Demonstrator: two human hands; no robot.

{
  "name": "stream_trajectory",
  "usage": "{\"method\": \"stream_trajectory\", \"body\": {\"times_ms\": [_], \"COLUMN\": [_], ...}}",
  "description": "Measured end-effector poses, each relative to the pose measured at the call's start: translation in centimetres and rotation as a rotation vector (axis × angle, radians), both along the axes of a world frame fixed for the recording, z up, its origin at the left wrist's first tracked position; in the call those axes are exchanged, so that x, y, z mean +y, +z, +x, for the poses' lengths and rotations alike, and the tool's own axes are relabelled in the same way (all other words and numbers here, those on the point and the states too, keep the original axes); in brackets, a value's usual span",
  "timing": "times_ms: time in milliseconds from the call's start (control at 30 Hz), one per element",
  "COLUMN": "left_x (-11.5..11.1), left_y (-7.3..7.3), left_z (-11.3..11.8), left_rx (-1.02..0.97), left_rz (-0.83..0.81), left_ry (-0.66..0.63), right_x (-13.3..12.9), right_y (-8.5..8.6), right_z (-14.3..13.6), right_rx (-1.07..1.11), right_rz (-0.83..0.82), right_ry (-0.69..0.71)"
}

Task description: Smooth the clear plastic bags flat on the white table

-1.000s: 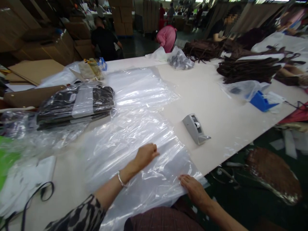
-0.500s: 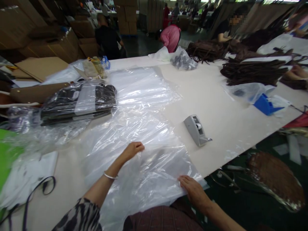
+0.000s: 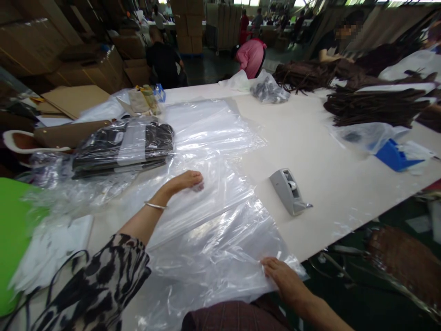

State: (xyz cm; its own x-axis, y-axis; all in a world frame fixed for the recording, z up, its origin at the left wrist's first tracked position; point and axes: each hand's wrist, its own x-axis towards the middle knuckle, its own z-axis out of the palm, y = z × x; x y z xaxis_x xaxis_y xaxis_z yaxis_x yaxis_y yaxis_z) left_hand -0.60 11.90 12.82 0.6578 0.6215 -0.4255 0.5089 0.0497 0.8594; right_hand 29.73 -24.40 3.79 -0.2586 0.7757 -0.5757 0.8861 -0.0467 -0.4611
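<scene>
Clear plastic bags (image 3: 220, 234) lie spread over the near side of the table, creased and shiny. My left hand (image 3: 188, 180) is closed over them, its fingers pinching a fold of the thin film. A straight edge of film runs slantwise between my two hands. My right hand (image 3: 279, 274) rests with fingers stretched out on the near right corner of the plastic, by the table edge. Right of the plastic stands a grey tape dispenser (image 3: 289, 192). Behind my left hand lies a dark folded item in clear wrap with a pale band (image 3: 132, 143).
More clear plastic (image 3: 206, 122) covers the table farther back. Dark brown pieces (image 3: 375, 105) are stacked at the right, near a blue tape dispenser (image 3: 396, 155). White sheets (image 3: 57, 253) and a green surface (image 3: 15, 230) are at the left. Other people work beyond the table.
My left hand has moved away from me with the film, and a slanting edge now shows across the bags. My right hand stays at the near corner. The view has shifted slightly.
</scene>
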Motion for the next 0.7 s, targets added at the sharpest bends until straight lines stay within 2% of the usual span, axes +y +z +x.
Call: {"method": "stream_trajectory", "body": {"times_ms": [100, 167, 233, 333, 400, 433, 500, 567, 700], "left_x": [-5.5, -7.7, -8.3, -7.5, -6.7, -6.5, -5.8, -4.8, -0.6], "left_y": [-0.9, -1.1, -1.2, -1.0, -0.8, -0.8, -0.8, -0.9, -1.0], "left_z": [1.8, 2.0, 1.6, 0.6, 0.3, 0.2, 0.1, -0.1, -1.6], "left_rx": [-0.062, -0.086, -0.088, -0.057, -0.018, 0.012, 0.102, 0.232, 0.464], "left_rz": [-0.158, -0.235, -0.258, -0.206, -0.15, -0.119, -0.024, 0.131, 0.518], "left_ry": [-0.196, -0.256, -0.242, -0.177, -0.171, -0.179, -0.175, -0.121, 0.057], "right_x": [1.5, 3.6, 6.4, 10.5, 12.4, 13.0, 13.4, 12.8, 9.5], "right_y": [2.4, 4.2, 5.7, 6.6, 6.2, 5.6, 4.0, 2.1, -1.0], "right_z": [0.5, 0.4, -0.5, -3.3, -5.5, -6.4, -7.8, -8.4, -7.3], "right_rx": [-0.012, 0.023, 0.077, 0.079, 0.057, 0.044, -0.006, -0.073, -0.158], "right_rz": [-0.238, -0.27, -0.075, 0.379, 0.544, 0.539, 0.385, 0.248, 0.188], "right_ry": [-0.045, -0.097, -0.143, -0.129, 0.003, 0.091, 0.228, 0.263, 0.224]}}
